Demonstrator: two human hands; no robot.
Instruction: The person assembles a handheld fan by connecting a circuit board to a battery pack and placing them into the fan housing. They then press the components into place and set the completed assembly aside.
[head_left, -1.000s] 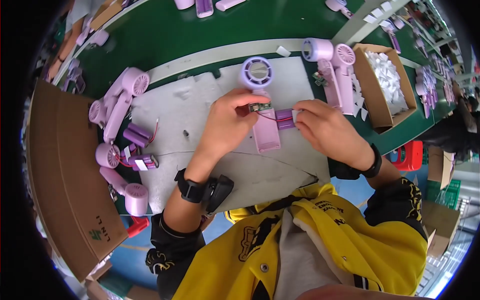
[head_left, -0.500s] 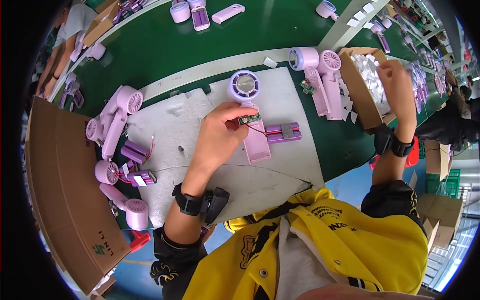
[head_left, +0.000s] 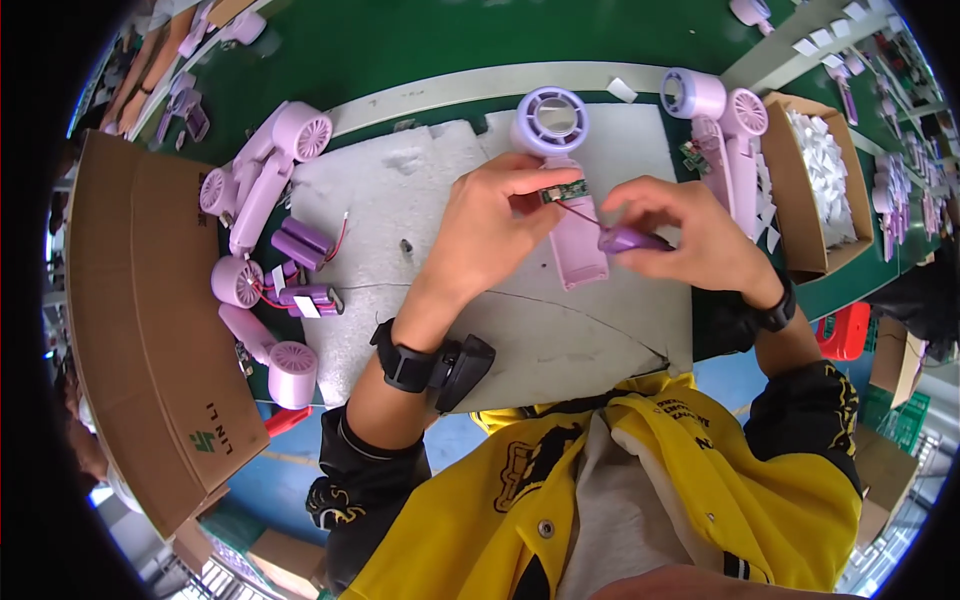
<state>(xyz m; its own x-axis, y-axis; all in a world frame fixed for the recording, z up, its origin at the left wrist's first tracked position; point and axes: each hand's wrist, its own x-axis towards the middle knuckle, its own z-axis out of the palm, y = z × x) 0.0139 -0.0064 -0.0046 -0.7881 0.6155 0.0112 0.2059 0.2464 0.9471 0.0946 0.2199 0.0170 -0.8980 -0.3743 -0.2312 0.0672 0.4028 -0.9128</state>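
Note:
A pink handheld fan (head_left: 580, 252) lies on the white foam sheet (head_left: 480, 345), its round head pointing away from me and its handle shell lying open. My left hand (head_left: 485, 228) pinches a small green circuit board (head_left: 568, 191) over the upper part of the handle. Beside the handle, my right hand (head_left: 705, 232) has its fingers around a purple battery pack (head_left: 630, 240), mostly hidden by them. A thin dark red wire runs between pack and board.
More pink fans (head_left: 290, 135) and purple battery packs (head_left: 303, 243) lie at the left, by a tall cardboard box (head_left: 150, 320). At the right are further fan parts (head_left: 740, 150) and an open carton (head_left: 785, 190) of white paper pieces. A pale rail (head_left: 440, 90) crosses behind the foam.
My right hand has come from above the carton of paper pieces to the battery pack and taken hold of it. My left hand still pinches the circuit board. The whole view has shifted.

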